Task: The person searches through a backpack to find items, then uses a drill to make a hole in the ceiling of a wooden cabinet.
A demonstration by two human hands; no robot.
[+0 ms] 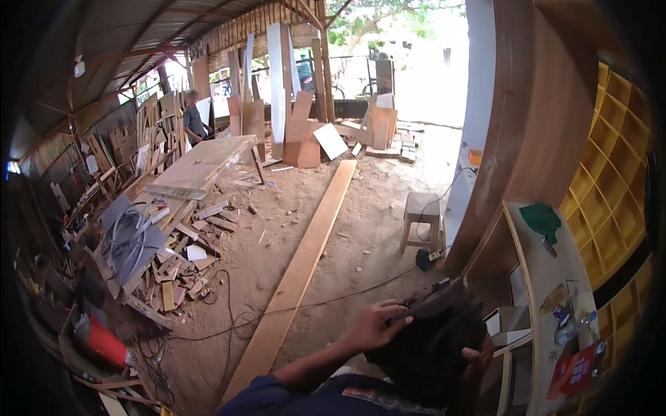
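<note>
A bulky, rounded black object (429, 347) is held up close in front of my chest, at the lower right; shadow hides what kind it is. My left hand (378, 326) reaches in from a dark blue sleeve, its fingers bent over the object's upper left edge. On the far side my right hand (476, 360) grips the right edge, and only some fingers and part of the hand show. A stiff, dark, uneven strip (431, 291) runs along the object's top. Below it, my dark blue shirt carries a printed patch.
A long wooden board (303, 277) lies across the dirt floor, crossed by a black cable. Offcuts (184, 267) lie heaped at left beside a panel-topped table (201, 166); a person (194, 118) stands behind. A stool (420, 216) and a cluttered shelf unit (534, 277) stand at right.
</note>
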